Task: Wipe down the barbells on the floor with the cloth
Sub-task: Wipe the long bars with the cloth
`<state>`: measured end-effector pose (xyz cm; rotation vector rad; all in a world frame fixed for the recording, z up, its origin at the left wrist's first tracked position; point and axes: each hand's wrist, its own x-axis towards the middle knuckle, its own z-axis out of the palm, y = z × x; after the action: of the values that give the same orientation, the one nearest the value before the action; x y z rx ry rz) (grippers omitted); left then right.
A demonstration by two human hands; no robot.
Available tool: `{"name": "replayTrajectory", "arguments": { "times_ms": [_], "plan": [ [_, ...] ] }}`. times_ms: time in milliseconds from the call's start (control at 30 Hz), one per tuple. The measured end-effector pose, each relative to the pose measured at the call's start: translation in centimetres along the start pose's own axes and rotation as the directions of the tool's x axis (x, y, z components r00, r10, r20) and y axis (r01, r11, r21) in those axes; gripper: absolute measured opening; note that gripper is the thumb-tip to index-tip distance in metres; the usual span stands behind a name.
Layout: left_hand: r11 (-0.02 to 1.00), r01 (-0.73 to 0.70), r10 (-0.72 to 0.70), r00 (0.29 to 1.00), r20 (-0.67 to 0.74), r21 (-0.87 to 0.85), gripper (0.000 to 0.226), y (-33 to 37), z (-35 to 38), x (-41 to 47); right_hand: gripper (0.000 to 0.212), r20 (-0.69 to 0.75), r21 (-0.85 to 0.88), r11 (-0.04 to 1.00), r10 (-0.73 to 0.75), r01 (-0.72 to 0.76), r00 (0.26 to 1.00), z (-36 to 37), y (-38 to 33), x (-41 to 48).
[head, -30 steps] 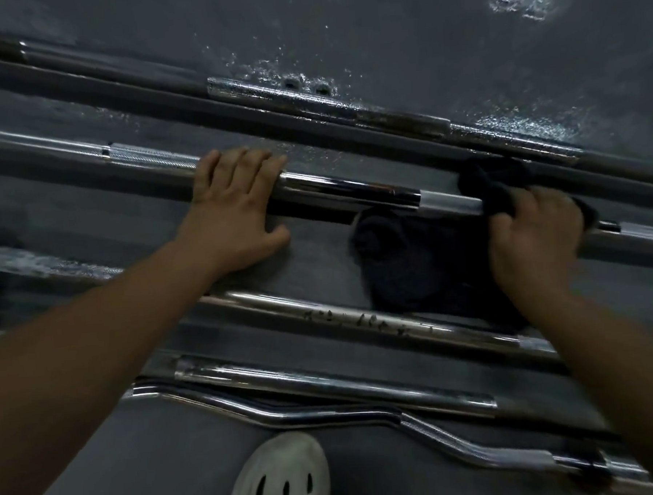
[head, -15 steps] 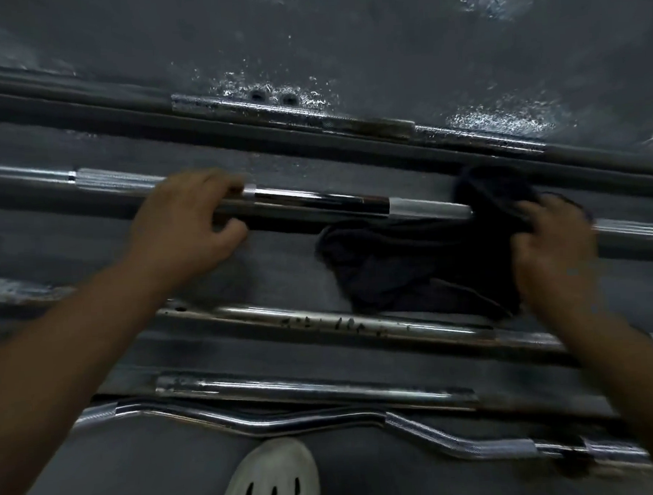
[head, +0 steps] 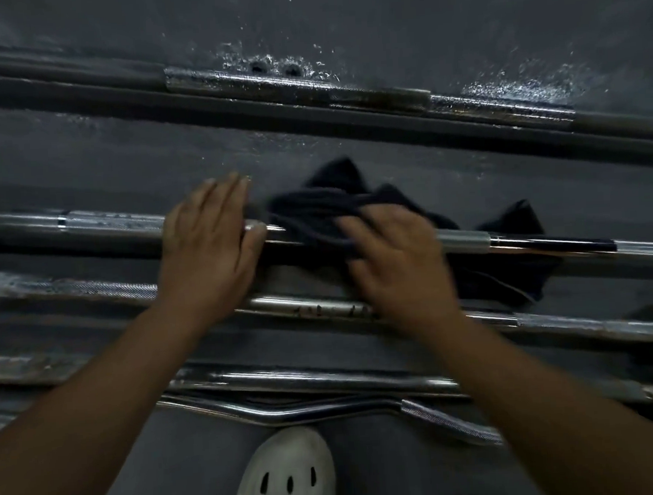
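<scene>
Cloth (head: 338, 209) and right hand (head: 398, 266) have slid left along the barbell (head: 112, 225) since half a second ago. They are now mid-frame, just beside the left hand (head: 208, 249); earlier they were well apart. Left hand grip has relaxed: fingers straight, laid flat across the barbell, thumb on it. Right hand sits on the cloth, motion-blurred; cannot tell if its grip clamps or only presses. Cloth is dark and crumpled, draped over the barbell, tail trailing right on the floor (head: 85, 154). Above: dull top bar (head: 309, 87), wet glints. Below: chrome lower bar (head: 586, 330), partly hidden by both wrists, then a bent bar (head: 326, 412) with a knurled patch. White perforated shoe (head: 288, 476) bottom centre. Floor dark grey, matte.
</scene>
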<state>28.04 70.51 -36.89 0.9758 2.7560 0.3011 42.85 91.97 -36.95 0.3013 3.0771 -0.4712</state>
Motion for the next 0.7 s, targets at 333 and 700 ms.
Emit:
{"name": "replayTrajectory", "arguments": {
  "times_ms": [333, 700],
  "plan": [
    [0.991, -0.123, 0.127, 0.988, -0.088, 0.050, 0.062, -0.7, -0.5, 4.8, 0.033, -0.119, -0.046, 0.981, 0.181, -0.187, 0.976, 0.3, -2.7, 5.9],
    [0.992, -0.102, 0.103, 0.995, -0.017, 0.079, 0.067, -3.0, -0.2, 5.4, 0.047, -0.042, -0.255, 0.947, 0.191, -0.196, 0.981, -4.7, 12.3, 1.7]
  ]
}}
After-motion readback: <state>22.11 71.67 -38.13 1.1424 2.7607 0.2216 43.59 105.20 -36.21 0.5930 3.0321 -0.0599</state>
